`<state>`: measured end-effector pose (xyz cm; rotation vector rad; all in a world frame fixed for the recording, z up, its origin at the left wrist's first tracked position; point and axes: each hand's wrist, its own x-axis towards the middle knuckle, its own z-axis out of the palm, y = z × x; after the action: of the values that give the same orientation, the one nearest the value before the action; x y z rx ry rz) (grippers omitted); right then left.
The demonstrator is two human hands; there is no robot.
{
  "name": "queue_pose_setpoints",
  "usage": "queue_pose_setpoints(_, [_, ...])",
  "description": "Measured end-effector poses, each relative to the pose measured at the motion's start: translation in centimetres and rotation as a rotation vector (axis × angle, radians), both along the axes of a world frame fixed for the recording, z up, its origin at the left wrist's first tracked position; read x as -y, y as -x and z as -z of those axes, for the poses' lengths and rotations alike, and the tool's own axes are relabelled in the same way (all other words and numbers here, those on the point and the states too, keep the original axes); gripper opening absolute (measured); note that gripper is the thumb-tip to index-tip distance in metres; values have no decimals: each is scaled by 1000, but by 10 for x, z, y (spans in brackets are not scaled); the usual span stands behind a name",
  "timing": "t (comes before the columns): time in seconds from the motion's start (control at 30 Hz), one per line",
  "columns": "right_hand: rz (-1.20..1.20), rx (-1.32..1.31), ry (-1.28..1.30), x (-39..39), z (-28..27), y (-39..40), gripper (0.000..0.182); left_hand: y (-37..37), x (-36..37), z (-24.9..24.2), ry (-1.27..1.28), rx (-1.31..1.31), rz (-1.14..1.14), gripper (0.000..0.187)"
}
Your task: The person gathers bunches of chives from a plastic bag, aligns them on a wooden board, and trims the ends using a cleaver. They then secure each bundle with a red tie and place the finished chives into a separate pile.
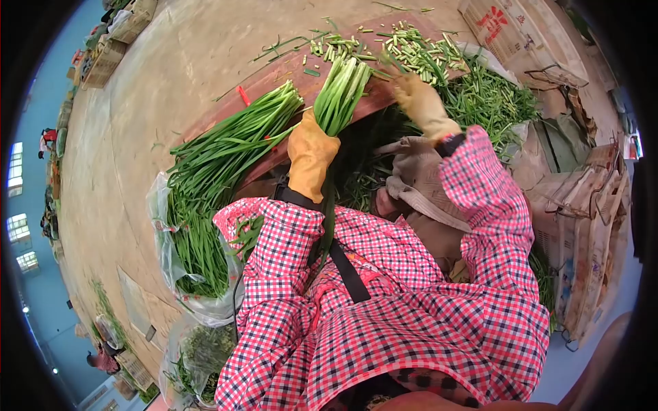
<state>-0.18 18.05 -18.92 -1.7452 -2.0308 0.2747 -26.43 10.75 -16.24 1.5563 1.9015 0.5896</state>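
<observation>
Over the flat reddish board (373,99), the orange-gloved left hand (312,154) grips long green stalks (339,99); what the blurred, tan-gloved right hand (419,103) holds, I cannot tell. Trimming seems underway, needing steadiness next.

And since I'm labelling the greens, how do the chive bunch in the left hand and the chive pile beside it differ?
The gloved left hand grips the chive bunch; the chive pile lies across the board. The bunch is smaller than the pile. The bunch looks paler, the pile deeper green. Both have long stalks.
</observation>
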Motion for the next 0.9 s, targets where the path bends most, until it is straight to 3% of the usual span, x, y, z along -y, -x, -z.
queue_pose_setpoints(0.07, [40, -297, 130, 28, -49, 2, 41, -2, -8, 5, 18, -53, 10, 49])
queue_pose_setpoints(0.1, [51, -549, 314, 34, -55, -2, 36, -4, -15, 17, 37, -90, 21, 43])
queue_pose_setpoints(0.2, [-16, -607, 389, 40, -66, -10, 33, -12, -36, 54, 28, -247, 69, 38])
queue_pose_setpoints(0.23, [-33, -489, 286, 43, -60, -12, 33, -16, -38, 64, 39, -305, 76, 40])
queue_pose_setpoints(0.37, [-205, -452, 157, 36, 4, -36, 32, -28, -39, 95, -33, -455, 100, 50])
queue_pose_setpoints(0.57, [-219, -46, 195, 48, -33, 1, 28, -11, -17, 68, -58, -410, 41, 45])
queue_pose_setpoints(0.77, [-301, 103, 65, 56, -48, 61, 27, 42, 25, 9, -125, -541, -83, 48])
queue_pose_setpoints(0.9, [-346, 165, 27, 77, -97, 101, 29, 69, 46, -20, -171, -588, -137, 47])
